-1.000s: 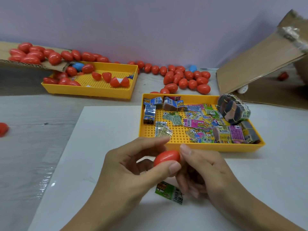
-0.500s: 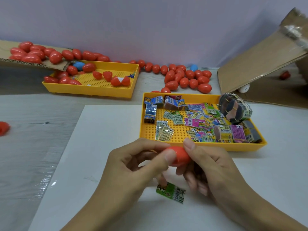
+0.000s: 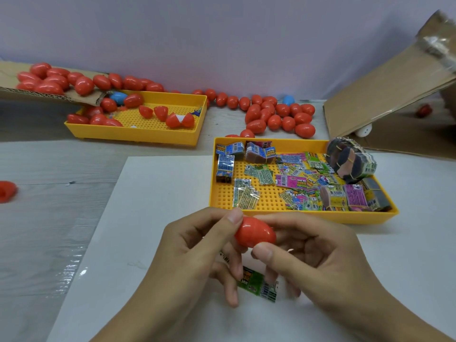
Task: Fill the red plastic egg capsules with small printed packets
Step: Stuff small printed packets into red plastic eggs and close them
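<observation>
Toy-packing worktable: capsule heaps (image 3: 278, 114), packet tray (image 3: 306, 215)

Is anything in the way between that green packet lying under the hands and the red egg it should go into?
Only the egg's own shell, it seems. The red egg, pinched by the left hand and right hand, looks closed. The green packet lies on the white sheet directly below, partly behind fingers.

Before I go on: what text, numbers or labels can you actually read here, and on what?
"DINO": upside down on the pink packet in the near yellow tray.
"DINO": on the blue packet at that tray's back edge.
"9": on the clear-wrapped packet in the tray.
Green packet under the hands: large letters, partly covered, unreadable.
All other fine print and barcodes: too small to read.
</observation>
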`<act>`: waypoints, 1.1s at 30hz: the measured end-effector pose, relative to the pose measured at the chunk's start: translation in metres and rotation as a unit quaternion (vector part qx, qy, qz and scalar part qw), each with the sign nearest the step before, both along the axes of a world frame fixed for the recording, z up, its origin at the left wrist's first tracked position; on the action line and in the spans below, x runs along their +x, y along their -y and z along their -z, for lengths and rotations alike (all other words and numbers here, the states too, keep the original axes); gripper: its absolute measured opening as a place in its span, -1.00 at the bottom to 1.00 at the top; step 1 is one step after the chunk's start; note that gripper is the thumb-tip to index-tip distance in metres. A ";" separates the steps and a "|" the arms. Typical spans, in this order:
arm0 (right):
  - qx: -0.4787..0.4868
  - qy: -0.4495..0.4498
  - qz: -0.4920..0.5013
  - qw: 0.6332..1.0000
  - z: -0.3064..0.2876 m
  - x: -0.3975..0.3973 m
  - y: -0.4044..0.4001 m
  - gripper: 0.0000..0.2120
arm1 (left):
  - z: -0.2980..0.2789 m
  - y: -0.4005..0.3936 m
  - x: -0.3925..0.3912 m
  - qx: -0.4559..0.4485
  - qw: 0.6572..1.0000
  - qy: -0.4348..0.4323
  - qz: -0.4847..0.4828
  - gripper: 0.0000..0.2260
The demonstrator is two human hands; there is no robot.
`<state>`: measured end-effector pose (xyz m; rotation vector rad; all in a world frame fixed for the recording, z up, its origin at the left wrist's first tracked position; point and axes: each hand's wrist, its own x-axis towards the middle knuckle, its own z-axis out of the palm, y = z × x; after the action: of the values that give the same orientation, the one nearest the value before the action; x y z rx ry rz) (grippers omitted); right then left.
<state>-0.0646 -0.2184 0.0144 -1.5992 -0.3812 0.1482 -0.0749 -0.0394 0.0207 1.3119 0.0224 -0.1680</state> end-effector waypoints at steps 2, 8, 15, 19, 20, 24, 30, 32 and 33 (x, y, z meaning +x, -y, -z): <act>-0.019 0.045 0.020 0.999 0.001 0.000 0.000 -0.65 | 0.001 0.000 0.000 0.004 1.000 0.000 0.004 -0.67; -0.038 0.148 0.035 0.988 0.003 0.003 0.002 -0.63 | 0.004 -0.001 -0.002 0.013 0.999 0.029 0.001 -0.68; -0.013 0.136 0.048 0.990 0.003 0.003 0.003 -0.62 | 0.005 -0.005 -0.002 0.041 0.995 0.095 -0.003 -0.72; -0.013 0.119 0.045 0.992 0.001 0.003 0.003 -0.69 | 0.005 -0.008 -0.001 0.060 0.989 0.135 0.001 -0.68; -0.015 0.118 0.044 0.992 0.000 0.003 0.003 -0.70 | 0.006 -0.008 -0.001 0.061 0.989 0.138 0.003 -0.68; -0.043 0.107 0.032 0.993 -0.002 0.004 0.007 -0.73 | 0.002 -0.011 0.001 0.052 0.989 0.134 -0.018 -0.62; -0.279 0.211 0.040 0.936 0.005 0.009 0.012 -0.79 | -0.010 -0.025 0.009 -0.017 0.985 0.138 -0.104 -0.51; -0.364 0.223 0.004 0.904 0.008 0.007 0.008 -0.67 | -0.010 -0.025 0.010 -0.026 0.983 0.143 -0.109 -0.53; -0.406 0.230 -0.006 0.885 0.009 0.007 0.005 -0.62 | -0.010 -0.024 0.010 -0.027 0.983 0.146 -0.110 -0.55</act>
<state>-0.0580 -0.2232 0.0057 -2.4746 -0.7629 -0.0869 -0.0649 -0.0151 0.0304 1.2584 -0.0856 0.2110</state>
